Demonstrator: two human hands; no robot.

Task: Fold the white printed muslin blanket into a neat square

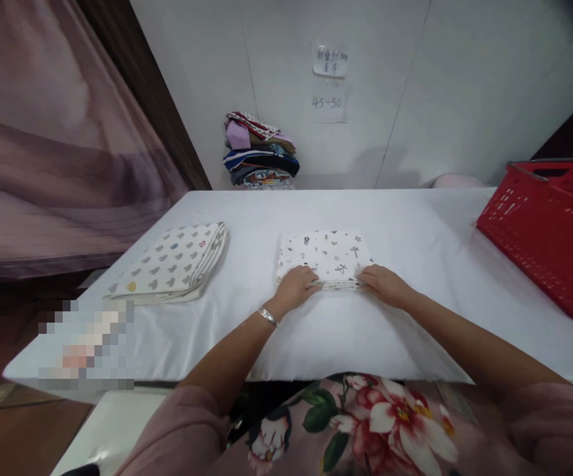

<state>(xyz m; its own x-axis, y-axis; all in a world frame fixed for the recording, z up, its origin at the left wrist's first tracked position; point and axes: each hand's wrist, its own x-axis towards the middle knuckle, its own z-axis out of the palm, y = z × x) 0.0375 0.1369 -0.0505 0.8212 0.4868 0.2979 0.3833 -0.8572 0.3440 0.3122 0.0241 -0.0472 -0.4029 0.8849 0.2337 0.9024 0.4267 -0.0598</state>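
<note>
A white cloth with small dark prints point(324, 254) lies folded into a flat rectangle on the white-covered table point(266, 215). At its near left corner my left hand point(296, 288) grips the edge, with a silver bracelet at the wrist. My right hand point(386, 284) is closed on the near right corner, thumb and fingers at the folded layers. Between my hands the stacked edges of the cloth show. Further left is a larger folded cloth with grey mushroom-like prints point(172, 259), which neither hand touches.
A red perforated basket point(548, 244) stands at the table's right side. Behind the far edge rises a pile of folded fabrics point(261, 155) against the wall. Two paper notes point(330, 102) hang there. A pink curtain point(33, 132) hangs at the left.
</note>
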